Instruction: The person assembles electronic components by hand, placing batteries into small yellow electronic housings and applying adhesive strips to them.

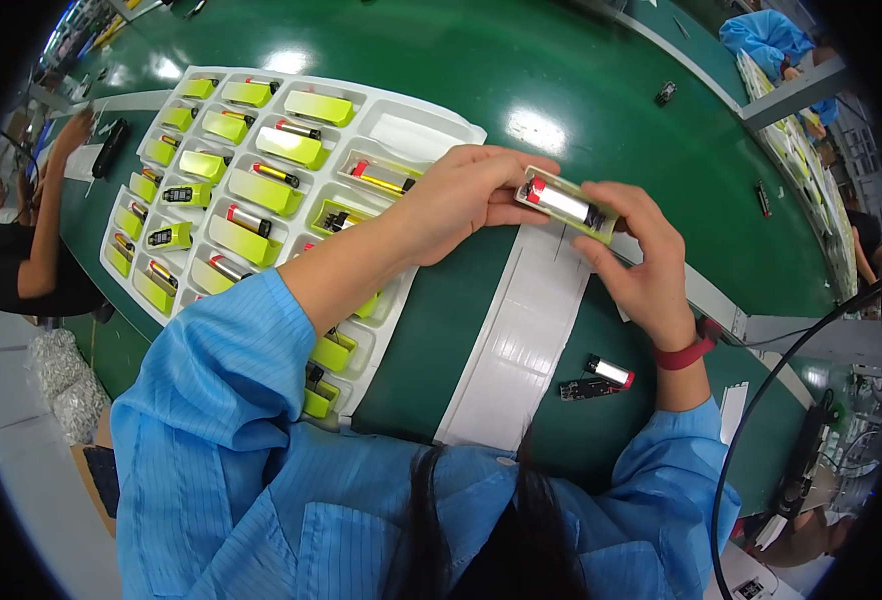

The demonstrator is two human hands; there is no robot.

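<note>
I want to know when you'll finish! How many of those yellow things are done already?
Many tray pockets already hold yellow-green cases, several with a silver cell in them. Both hands, left hand and right hand, hold one case with a cell above the table. One loose cell and a small board lie on the table, and one tray pocket looks empty.

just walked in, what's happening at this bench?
A person in a blue smock holds a yellow-green holder with a silver cell between both hands: left hand at its red-tipped end, right hand at the other. A white compartment tray of similar parts lies to the left on the green table. A loose cell with a small board lies near the right wrist.
</note>
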